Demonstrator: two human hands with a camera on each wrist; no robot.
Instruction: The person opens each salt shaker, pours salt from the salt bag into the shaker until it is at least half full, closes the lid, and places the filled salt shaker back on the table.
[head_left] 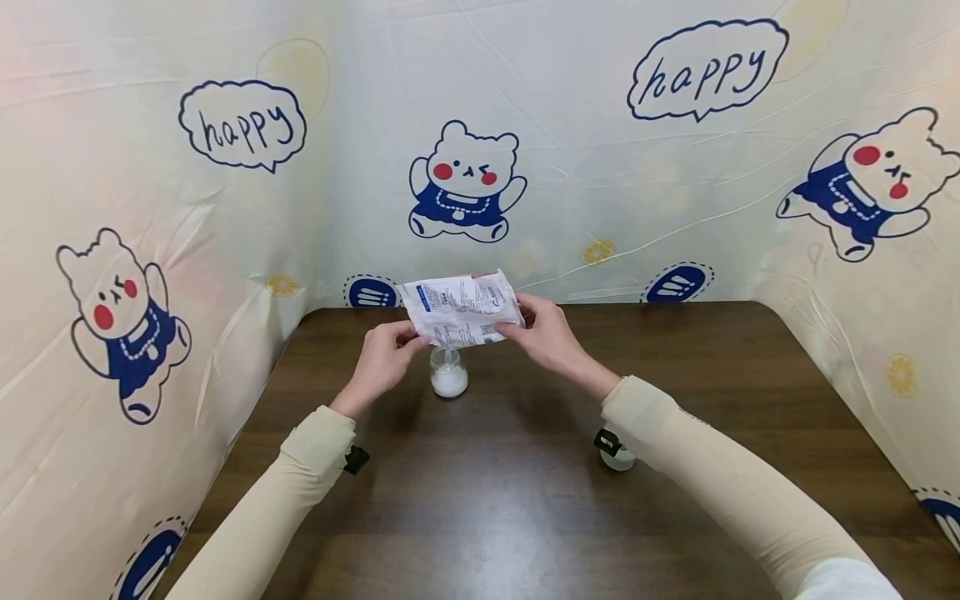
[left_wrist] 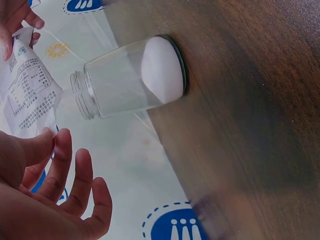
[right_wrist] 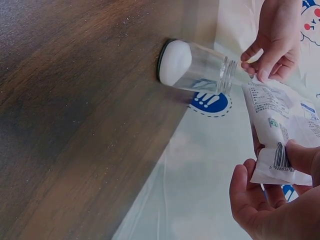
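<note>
Looks partway through a pour, judging by the white layer (left_wrist: 162, 70) sitting low in the glass jar (head_left: 449, 380), with plenty of clear glass above. Done so far, at a guess: some filling from the printed packet (head_left: 461, 312). Left, probably: more of the same, with no way to judge the amount inside through the wrapper. Holding that packet tilted just over the open mouth, with a faint pale streak (left_wrist: 66, 95) in between, so maybe mid-pour.

As for grip: left hand (head_left: 386, 358) pinching the packet's edge near the jar mouth, right hand (head_left: 549, 335) clamped on the opposite end, thumb on the near face. Hard to see the mouth from above with the packet across it.

Also on the brown tabletop (head_left: 480, 500), well apart from the jar: what seems like another glass container (head_left: 619, 461), mostly hidden by the right sleeve (head_left: 652, 417), so can't make out any contents. Behind everything, a cloth backdrop (head_left: 585, 183) with 3 bears (head_left: 465, 187) and 2 "happy" bubbles (head_left: 243, 125), not blocking the work.
</note>
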